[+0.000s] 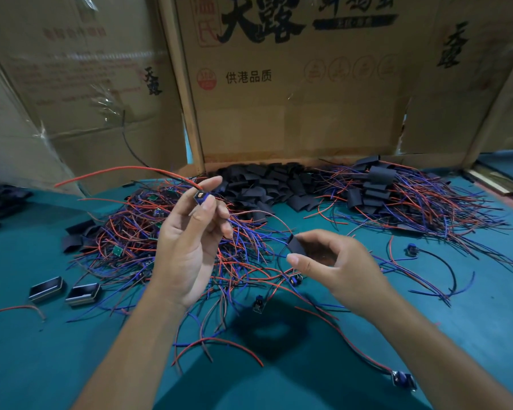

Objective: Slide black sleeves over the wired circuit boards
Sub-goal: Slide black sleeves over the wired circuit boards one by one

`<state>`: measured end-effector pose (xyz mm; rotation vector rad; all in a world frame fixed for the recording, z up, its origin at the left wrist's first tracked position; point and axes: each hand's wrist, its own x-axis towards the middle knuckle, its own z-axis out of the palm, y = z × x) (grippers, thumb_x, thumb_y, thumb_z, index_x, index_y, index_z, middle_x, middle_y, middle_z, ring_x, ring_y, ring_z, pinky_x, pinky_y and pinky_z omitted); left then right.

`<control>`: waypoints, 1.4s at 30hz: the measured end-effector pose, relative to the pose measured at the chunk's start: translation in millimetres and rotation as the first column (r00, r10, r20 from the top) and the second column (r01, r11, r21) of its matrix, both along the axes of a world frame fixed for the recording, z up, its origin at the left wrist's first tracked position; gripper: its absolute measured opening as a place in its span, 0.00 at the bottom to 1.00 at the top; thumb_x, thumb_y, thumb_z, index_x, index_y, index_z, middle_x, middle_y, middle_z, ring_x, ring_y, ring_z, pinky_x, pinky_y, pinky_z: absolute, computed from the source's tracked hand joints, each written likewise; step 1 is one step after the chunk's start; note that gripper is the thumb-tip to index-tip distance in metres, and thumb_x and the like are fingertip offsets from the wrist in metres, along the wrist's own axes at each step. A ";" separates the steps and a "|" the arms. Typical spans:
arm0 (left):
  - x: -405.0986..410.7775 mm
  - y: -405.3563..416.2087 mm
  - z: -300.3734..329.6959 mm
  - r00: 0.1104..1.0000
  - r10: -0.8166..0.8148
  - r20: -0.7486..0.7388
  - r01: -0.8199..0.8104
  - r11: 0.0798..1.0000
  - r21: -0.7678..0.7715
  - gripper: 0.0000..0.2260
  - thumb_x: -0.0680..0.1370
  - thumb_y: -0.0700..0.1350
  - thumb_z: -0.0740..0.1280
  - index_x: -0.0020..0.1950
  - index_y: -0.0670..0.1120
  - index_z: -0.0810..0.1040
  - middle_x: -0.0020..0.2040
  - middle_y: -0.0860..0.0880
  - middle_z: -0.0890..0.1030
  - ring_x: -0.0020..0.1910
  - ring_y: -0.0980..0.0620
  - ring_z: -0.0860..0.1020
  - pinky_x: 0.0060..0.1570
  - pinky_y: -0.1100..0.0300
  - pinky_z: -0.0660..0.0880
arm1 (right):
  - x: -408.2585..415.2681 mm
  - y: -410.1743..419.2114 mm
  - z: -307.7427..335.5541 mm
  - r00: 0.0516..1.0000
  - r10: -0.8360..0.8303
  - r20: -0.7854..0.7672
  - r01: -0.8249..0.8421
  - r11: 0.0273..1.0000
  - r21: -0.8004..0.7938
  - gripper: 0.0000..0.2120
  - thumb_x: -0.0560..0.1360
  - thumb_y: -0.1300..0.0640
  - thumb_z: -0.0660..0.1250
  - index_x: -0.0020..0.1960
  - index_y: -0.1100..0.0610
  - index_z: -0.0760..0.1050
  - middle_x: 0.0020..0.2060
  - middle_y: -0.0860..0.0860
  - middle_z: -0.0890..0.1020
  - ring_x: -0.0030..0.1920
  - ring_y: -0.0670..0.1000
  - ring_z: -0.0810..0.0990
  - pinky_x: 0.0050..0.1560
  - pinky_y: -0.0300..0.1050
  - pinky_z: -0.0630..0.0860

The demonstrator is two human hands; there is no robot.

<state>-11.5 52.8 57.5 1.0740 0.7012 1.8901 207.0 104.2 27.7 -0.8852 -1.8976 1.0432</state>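
Left hand (pixel 187 247) raised, pinching circuit board (pixel 200 197); right hand (pixel 335 261) pinching black sleeve (pixel 296 246).

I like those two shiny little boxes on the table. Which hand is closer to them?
The left hand. It is raised just right of the two boxes, holding a circuit board. The right hand is farther right, pinching a black sleeve.

A teal surface (pixel 42 350) carries tangles of red, blue and purple wires (pixel 137 241), a heap of matte black sleeves (pixel 267 184) and small green circuit boards (pixel 118 250). One raised board (pixel 200 197) is dark blue with a copper-coloured coil. Behind stand brown cardboard walls (pixel 293 113) printed with bold black characters and faded red stamps.
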 end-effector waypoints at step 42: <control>50.0 3.5 -23.0 1.000 -0.004 0.015 0.009 0.937 -0.348 0.16 0.65 0.49 0.74 0.44 0.39 0.78 0.33 0.47 0.76 0.27 0.55 0.75 0.28 0.66 0.75 | -10.8 -21.3 3.4 0.953 -0.231 0.198 0.093 0.842 0.532 0.18 0.72 0.55 0.72 0.60 0.58 0.77 0.50 0.50 0.80 0.49 0.48 0.76 0.51 0.35 0.68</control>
